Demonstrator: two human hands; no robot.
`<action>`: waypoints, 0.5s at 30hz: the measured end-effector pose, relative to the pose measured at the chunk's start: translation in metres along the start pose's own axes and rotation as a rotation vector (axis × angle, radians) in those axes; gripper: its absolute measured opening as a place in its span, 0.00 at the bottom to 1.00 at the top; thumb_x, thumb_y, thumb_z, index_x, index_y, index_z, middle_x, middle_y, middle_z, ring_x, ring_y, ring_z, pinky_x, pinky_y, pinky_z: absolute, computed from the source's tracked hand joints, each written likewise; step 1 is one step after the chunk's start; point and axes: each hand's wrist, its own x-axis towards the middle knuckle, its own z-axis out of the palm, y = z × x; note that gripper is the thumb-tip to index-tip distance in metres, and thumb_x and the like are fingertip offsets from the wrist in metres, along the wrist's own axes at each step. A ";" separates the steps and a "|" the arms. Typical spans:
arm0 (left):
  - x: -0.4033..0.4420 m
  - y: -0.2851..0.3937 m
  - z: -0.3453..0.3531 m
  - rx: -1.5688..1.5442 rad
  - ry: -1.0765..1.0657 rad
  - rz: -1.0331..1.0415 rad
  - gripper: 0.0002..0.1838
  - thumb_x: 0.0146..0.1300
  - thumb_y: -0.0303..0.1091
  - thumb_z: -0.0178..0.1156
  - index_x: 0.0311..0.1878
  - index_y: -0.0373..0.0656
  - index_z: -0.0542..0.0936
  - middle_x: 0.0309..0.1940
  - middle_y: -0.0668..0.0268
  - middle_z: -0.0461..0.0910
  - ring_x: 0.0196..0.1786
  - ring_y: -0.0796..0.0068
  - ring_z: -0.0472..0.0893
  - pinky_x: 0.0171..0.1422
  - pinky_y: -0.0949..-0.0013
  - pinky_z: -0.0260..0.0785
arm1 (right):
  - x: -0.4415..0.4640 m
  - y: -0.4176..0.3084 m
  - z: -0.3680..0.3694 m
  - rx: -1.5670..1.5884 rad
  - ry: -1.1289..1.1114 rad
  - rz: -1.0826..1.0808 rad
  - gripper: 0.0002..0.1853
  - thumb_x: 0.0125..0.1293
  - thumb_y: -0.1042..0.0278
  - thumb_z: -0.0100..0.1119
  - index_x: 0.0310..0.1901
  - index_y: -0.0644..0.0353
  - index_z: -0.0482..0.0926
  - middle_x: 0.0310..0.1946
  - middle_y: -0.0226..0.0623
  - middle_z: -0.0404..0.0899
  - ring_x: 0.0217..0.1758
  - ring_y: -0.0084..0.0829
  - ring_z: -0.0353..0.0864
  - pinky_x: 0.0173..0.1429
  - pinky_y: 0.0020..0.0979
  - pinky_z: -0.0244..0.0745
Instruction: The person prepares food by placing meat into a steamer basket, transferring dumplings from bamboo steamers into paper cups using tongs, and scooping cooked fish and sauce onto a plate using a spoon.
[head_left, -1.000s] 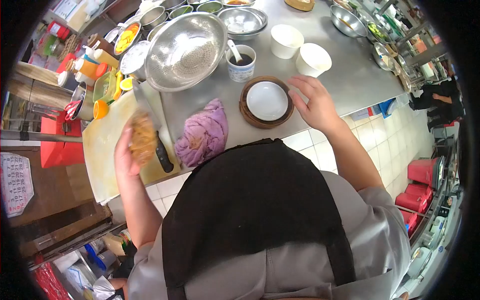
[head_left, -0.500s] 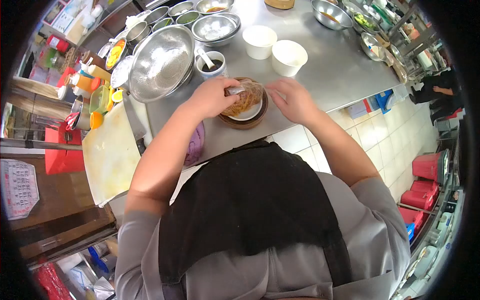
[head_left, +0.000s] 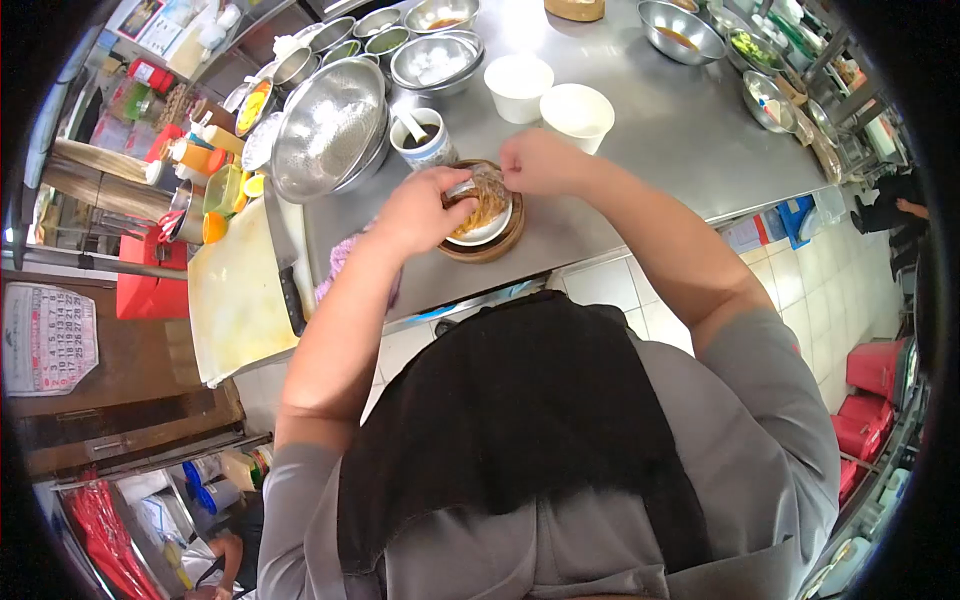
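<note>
A clear plastic bag of brown-orange food [head_left: 487, 205] lies over a white dish [head_left: 490, 232] set in a round wooden steamer [head_left: 505, 245]. My left hand [head_left: 428, 208] grips the bag's left side, thumb and fingers around it. At its upper right edge, my right hand [head_left: 535, 162] has its fingers pinched together on the plastic. Just behind the dish stands a patterned cup [head_left: 428, 145] with dark liquid and a white spoon. Part of the dish is hidden by the food and my left hand.
Two white tubs [head_left: 578, 115] stand behind my right hand. A large perforated steel bowl [head_left: 330, 130] is at the left, beside a cutting board [head_left: 235, 290] with a knife [head_left: 287, 260]. A purple cloth [head_left: 345, 265] lies partly under my left forearm. Another person [head_left: 895, 210] is far right.
My left hand has carried the bag from the cutting board to over the dish. My right hand has moved left and closed its fingers at the bag's edge.
</note>
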 end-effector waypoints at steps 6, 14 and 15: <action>-0.001 0.005 0.019 0.106 0.119 0.073 0.25 0.63 0.52 0.69 0.57 0.47 0.86 0.56 0.55 0.84 0.61 0.51 0.79 0.68 0.56 0.70 | 0.011 -0.026 -0.015 0.003 -0.150 0.034 0.12 0.55 0.61 0.64 0.37 0.59 0.84 0.36 0.45 0.87 0.41 0.47 0.86 0.47 0.44 0.80; -0.002 0.006 0.031 0.019 0.230 0.039 0.20 0.61 0.50 0.69 0.52 0.50 0.87 0.53 0.59 0.85 0.60 0.53 0.79 0.66 0.54 0.70 | 0.012 -0.004 -0.019 -0.117 -0.201 -0.082 0.10 0.58 0.62 0.63 0.36 0.58 0.85 0.30 0.44 0.86 0.35 0.46 0.85 0.43 0.44 0.79; -0.003 0.006 0.031 0.020 0.232 0.028 0.20 0.61 0.49 0.69 0.52 0.50 0.87 0.53 0.59 0.85 0.60 0.53 0.79 0.66 0.53 0.70 | 0.010 -0.010 -0.019 -0.144 -0.231 -0.059 0.10 0.58 0.63 0.62 0.37 0.58 0.86 0.31 0.44 0.86 0.36 0.45 0.85 0.43 0.44 0.79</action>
